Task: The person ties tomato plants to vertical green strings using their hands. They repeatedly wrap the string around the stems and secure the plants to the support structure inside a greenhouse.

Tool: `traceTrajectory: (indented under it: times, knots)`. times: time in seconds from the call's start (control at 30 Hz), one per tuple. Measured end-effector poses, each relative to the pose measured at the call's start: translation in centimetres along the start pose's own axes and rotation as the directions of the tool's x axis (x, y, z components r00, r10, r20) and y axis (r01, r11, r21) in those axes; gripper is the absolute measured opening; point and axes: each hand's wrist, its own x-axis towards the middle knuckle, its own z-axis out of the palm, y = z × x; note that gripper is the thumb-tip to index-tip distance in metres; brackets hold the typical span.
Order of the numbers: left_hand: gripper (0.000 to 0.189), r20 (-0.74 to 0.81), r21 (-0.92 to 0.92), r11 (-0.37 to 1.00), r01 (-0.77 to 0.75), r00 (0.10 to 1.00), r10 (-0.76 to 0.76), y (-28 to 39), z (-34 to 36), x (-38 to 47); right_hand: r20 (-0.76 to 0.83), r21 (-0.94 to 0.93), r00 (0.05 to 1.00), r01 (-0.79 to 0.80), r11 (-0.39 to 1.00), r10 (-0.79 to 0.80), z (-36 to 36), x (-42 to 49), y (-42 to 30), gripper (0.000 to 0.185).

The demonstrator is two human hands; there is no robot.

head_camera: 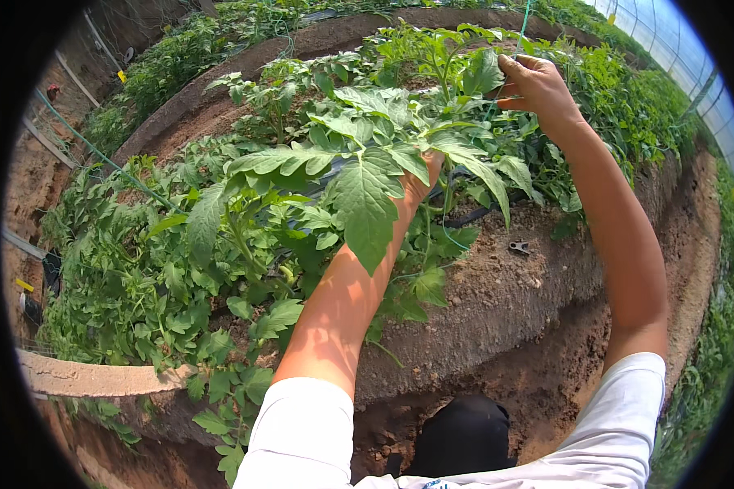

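Observation:
My right hand (535, 88) is raised at the upper right, with thumb and fingertips closed on a green twine (524, 27). The twine comes down from above and shows again below the fingers, beside a tomato leaf (484, 72). My left hand (427, 171) reaches in among the foliage of a tomato plant (367, 195), near its stem. Broad leaves cover most of that hand, so its fingers and whatever they touch are hidden. A loose length of twine (445, 223) dangles just below it.
A small clip (518, 247) lies on the soil ridge (495, 293). More tomato plants (122, 275) crowd the left, with another green twine (107, 160) slanting across them. My dark-clad knee (462, 437) is in the furrow. Clear greenhouse sheeting (679, 49) curves at the upper right.

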Motion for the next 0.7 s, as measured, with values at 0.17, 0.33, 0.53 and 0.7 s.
traceTrajectory:
  times: [0.17,0.33,0.53,0.7]
  knots:
    - [0.032,0.278,-0.099,0.967,0.236,0.939,-0.201,2.2,1.7,-0.2,0.081,-0.016,0.997,0.017,1.0,-0.016,1.4,1.4,1.1,0.026]
    - [0.035,0.375,-0.346,0.839,0.42,0.881,-0.287,4.9,4.2,-1.3,0.093,-0.001,0.995,0.024,1.0,-0.024,0.8,-0.8,0.6,0.024]
    - [0.025,0.295,-0.459,0.88,0.121,0.955,0.022,2.9,3.7,-2.1,-0.154,-0.342,0.975,0.098,0.935,-0.159,-0.7,-1.9,0.5,0.039]
    - [0.013,-0.005,-0.504,0.856,0.12,0.99,-0.142,1.6,2.3,-0.6,-0.26,-0.038,0.939,-0.245,0.969,0.227,-2.4,-1.3,-0.2,0.051]
